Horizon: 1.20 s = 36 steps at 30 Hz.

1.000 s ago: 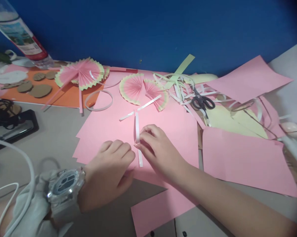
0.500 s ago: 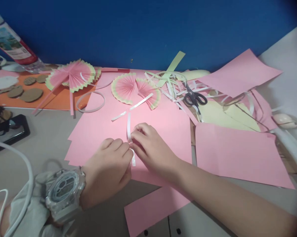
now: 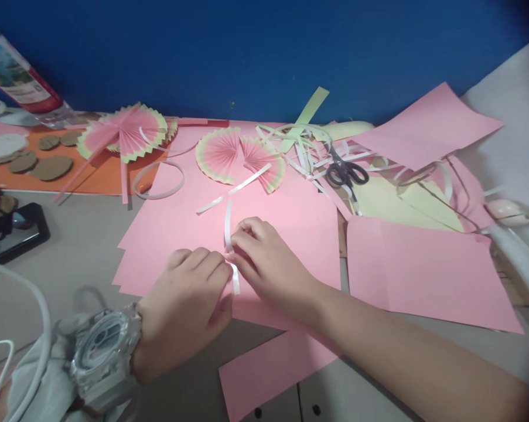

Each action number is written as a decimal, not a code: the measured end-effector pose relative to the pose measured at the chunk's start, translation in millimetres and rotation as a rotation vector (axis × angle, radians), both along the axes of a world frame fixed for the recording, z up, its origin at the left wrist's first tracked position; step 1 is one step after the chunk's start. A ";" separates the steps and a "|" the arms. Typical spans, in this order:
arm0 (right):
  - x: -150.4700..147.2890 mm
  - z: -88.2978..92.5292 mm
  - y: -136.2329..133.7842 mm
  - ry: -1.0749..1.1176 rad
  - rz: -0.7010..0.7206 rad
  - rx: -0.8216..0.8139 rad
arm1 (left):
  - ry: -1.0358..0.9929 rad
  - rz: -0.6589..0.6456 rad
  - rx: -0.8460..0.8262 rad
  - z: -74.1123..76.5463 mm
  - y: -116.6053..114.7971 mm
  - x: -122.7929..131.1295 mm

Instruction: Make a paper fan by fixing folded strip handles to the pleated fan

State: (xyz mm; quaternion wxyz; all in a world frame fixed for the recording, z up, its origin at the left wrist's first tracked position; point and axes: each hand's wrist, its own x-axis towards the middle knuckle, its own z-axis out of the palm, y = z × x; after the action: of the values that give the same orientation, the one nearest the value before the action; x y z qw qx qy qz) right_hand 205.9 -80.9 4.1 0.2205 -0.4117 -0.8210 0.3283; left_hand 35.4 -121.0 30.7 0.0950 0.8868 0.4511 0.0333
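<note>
Over a stack of pink paper sheets (image 3: 290,246), my hands meet at a narrow, glossy white strip (image 3: 228,220) that looks like tape. My right hand (image 3: 268,258) pinches it near the middle, the upper length standing up past the fingers. Close beside it, my left hand (image 3: 189,290) has its fingers curled in a pinch at the strip; its fingertips are partly hidden. The strip's lower end (image 3: 235,280) shows between the hands. Beyond them lie two more white strips (image 3: 249,179) and a pleated pink paper fan (image 3: 222,155) with a yellow-green rim.
Another pleated fan (image 3: 132,132) with pink sticks lies at the left, near a tape roll (image 3: 159,180), cardboard discs (image 3: 52,167) and a bottle (image 3: 22,79). Black scissors (image 3: 347,173) rest by tangled white strips at the back right. A phone-like black device (image 3: 20,231) lies left.
My left hand has drawn slightly left and down, opening a small gap to the right hand and showing more of the strip. The right hand stays nearly in place.
</note>
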 end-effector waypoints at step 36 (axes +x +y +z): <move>4.1 7.1 4.7 0.230 -0.107 -0.285 | -0.469 0.197 -0.489 6.1 8.5 3.5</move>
State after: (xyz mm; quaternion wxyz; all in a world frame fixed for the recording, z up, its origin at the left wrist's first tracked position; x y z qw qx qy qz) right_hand 210.0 -76.1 11.1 0.2695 -0.4414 -0.7127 0.4739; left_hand 38.9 -112.5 36.8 0.4020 0.7583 0.4949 0.1359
